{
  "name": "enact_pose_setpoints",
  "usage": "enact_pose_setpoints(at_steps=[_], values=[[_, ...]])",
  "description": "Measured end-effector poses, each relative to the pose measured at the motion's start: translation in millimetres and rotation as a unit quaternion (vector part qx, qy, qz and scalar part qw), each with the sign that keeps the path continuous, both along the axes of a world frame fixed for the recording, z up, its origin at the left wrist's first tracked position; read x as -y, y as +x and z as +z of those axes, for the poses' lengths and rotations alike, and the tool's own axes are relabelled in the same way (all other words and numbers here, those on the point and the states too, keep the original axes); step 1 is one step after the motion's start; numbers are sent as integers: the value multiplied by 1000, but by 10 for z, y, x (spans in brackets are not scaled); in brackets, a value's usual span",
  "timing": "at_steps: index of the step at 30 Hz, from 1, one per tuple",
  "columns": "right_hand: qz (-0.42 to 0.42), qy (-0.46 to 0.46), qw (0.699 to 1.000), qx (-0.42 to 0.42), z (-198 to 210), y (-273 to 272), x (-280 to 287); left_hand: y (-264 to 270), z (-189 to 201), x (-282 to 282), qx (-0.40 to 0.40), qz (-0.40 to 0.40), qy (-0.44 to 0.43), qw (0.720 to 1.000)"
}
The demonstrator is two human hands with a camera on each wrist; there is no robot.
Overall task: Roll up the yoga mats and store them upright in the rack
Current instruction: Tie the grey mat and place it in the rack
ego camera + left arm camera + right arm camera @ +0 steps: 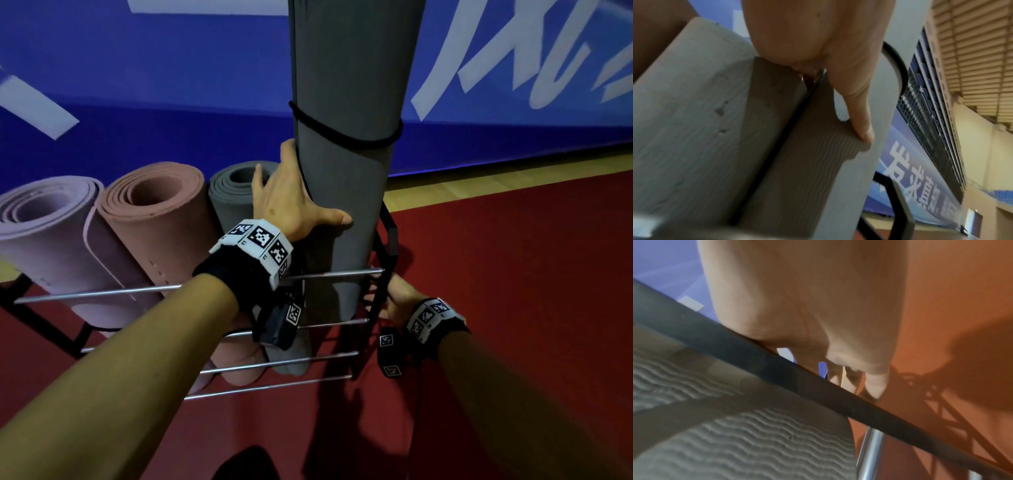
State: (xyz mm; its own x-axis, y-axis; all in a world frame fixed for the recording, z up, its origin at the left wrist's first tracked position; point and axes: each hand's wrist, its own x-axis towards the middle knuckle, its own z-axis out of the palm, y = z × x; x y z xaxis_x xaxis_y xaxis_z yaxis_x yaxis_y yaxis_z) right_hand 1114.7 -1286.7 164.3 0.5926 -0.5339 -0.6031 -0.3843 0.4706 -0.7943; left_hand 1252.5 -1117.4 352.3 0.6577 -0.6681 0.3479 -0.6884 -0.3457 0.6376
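Note:
A tall grey rolled mat [346, 171], bound by a black cord [342, 137], stands nearly upright in the right end of the rack [102, 293], its lower end down between the silver rails. My left hand [291, 202] grips it from the left, thumb across the front and fingers hidden behind. In the left wrist view the thumb [857, 113] presses on the mat's ribbed surface [797, 170]. My right hand [397, 298] is low at the rack's right side. In the right wrist view its palm [807, 305] lies against the black frame bar [818, 386], fingers straight beyond it, beside the mat [756, 443].
Three rolled mats lean in the rack to the left: lilac [41, 233], pink [150, 219] and another grey one [236, 192]. A blue banner wall [137, 85] runs behind. Red floor [513, 274] spreads to the right and in front.

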Motion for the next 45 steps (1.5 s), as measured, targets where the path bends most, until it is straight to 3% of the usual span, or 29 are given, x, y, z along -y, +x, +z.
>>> enact_pose_setpoints(at_steps=[7,13,19,27,32,40,42,45], values=[[8,4,1000,-7,44,30,-10,-54,-106,-58,48,15,-34,998],[4,9,1000,-3,-29,38,22,-71,-163,-117,108,20,30,993],[-28,-12,999,12,6,35,36,-93,9,-151,-14,-13,-51,999],[-22,-28,999,2,3,14,30,-87,-120,-150,89,24,22,995],[-26,-39,999,25,80,-4,35,-70,11,-248,-19,-50,-30,998],[29,-35,999,-3,93,13,-11,39,-176,-266,159,7,71,985],[41,-65,997,-16,20,-8,56,36,-168,-260,162,2,72,984],[36,-200,979,-5,262,-58,91,2,-79,-234,96,-15,49,994]])
